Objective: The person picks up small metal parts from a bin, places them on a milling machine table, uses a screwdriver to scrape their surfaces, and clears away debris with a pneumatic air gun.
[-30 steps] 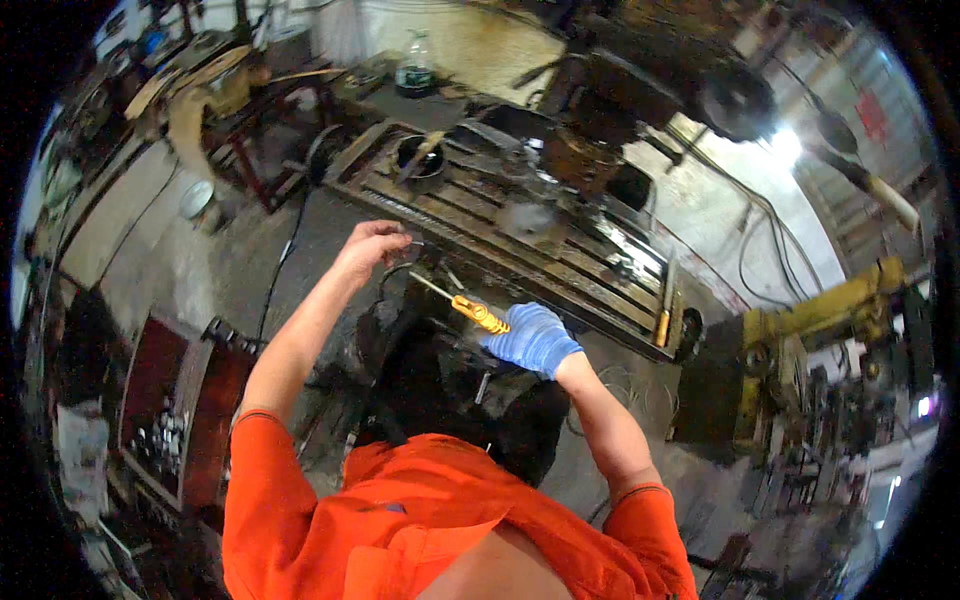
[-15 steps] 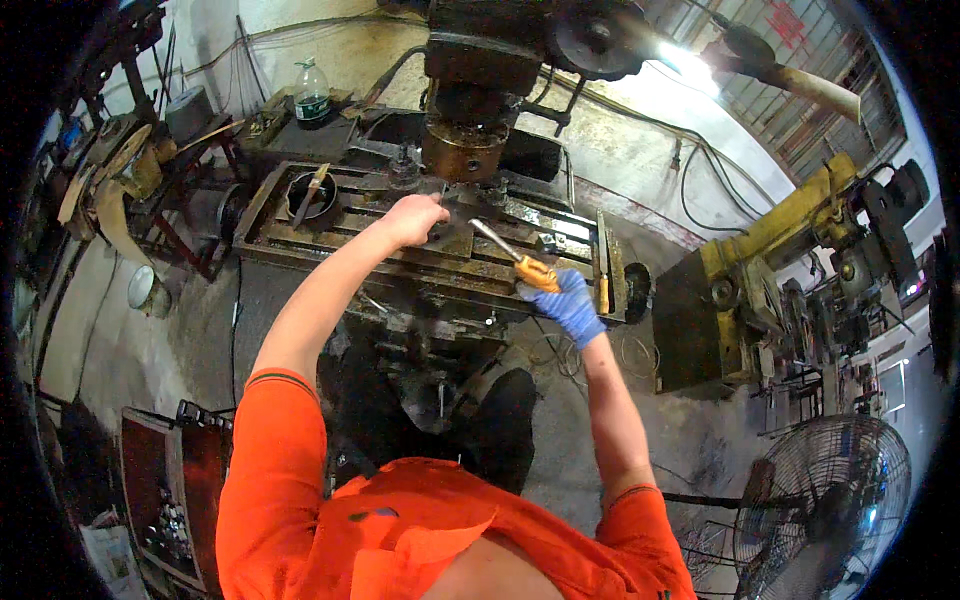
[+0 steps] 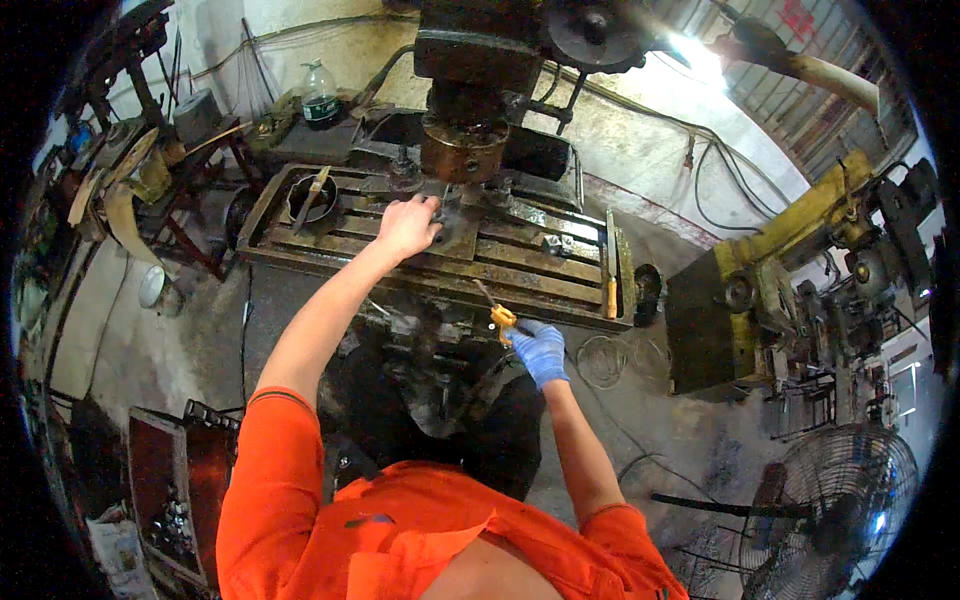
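My left hand (image 3: 408,228), bare, reaches over the slotted machine table (image 3: 375,250), just left of and below the dark spindle head (image 3: 465,150). Its fingers are slightly apart, resting at or just above a flat dark plate (image 3: 455,240); nothing shows in them, though the fingertips are partly hidden. In a blue glove, my right hand (image 3: 538,350) is closed around a yellow-handled tool (image 3: 502,318) with a thin metal shaft, in front of the table's near edge. The shaft points up and left; the tool's exact kind cannot be made out.
At the table's left end sits a round dark pan (image 3: 313,200) with a brush across it. A yellow-handled long tool (image 3: 612,290) lies along its right end, near a small metal block (image 3: 553,245). A large fan (image 3: 830,500) stands at lower right, a yellow machine (image 3: 700,320) beyond.
My right hand has drawn the yellow-handled tool back toward me and left, off the table. My left hand has shifted slightly left, its fingers now more spread.
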Available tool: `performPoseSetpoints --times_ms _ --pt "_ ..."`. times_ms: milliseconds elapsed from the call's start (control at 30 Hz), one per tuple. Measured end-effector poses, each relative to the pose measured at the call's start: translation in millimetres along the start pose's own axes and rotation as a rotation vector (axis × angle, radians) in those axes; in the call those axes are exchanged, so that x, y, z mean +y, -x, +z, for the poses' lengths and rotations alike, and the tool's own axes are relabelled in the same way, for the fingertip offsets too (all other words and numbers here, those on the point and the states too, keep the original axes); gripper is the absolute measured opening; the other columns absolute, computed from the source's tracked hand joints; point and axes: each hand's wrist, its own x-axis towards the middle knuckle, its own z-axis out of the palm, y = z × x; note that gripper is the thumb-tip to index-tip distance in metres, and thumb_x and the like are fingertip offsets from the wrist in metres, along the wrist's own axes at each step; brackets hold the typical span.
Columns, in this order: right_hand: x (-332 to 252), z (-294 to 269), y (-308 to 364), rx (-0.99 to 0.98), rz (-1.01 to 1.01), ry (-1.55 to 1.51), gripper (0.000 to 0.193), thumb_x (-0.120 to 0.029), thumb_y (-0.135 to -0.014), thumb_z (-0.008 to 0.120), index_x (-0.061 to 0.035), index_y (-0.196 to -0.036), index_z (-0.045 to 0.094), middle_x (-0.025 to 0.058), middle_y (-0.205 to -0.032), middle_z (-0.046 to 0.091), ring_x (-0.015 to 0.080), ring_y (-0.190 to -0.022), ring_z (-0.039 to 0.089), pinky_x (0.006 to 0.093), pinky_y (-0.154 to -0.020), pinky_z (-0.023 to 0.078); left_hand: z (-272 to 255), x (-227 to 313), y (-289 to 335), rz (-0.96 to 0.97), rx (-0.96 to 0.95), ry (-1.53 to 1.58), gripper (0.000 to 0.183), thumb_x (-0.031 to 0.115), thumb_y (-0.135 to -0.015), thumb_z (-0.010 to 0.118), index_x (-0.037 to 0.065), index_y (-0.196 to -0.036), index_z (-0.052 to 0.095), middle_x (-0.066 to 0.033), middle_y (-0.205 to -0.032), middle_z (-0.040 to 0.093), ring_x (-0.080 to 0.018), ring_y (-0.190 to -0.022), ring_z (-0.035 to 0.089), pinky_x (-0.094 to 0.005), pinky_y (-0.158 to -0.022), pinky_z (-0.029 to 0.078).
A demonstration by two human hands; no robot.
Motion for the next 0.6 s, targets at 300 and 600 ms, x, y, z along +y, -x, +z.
performPoseSetpoints --times_ms 300,600 --pt "2 -69 49 -0.037 0.018 -0.343 0.033 -0.020 -0.069 0.070 0.0035 -0.092 0.064 0.0116 -0.080 0.065 0.0137 -0.070 0.059 0.0263 -0.066 0.047 51 -10 -33 0.113 0.250 0.037 0.020 0.019 -0.074 0.059 0.007 -0.090 0.057 -0.0147 -0.080 0.058 -0.0334 -0.071 0.059 -0.0421 -0.063 0.048" --pt "-94 -224 22 0.392 -0.416 -0.202 0.022 -0.009 -0.073 0.064 -0.0006 -0.093 0.064 0.0050 -0.083 0.063 0.0120 -0.074 0.056 0.0263 -0.068 0.045 35 2 -42 -0.307 0.085 0.127 0.036 0.028 -0.073 0.063 0.003 -0.097 0.053 -0.0187 -0.082 0.061 -0.0316 -0.077 0.061 -0.0418 -0.064 0.049"
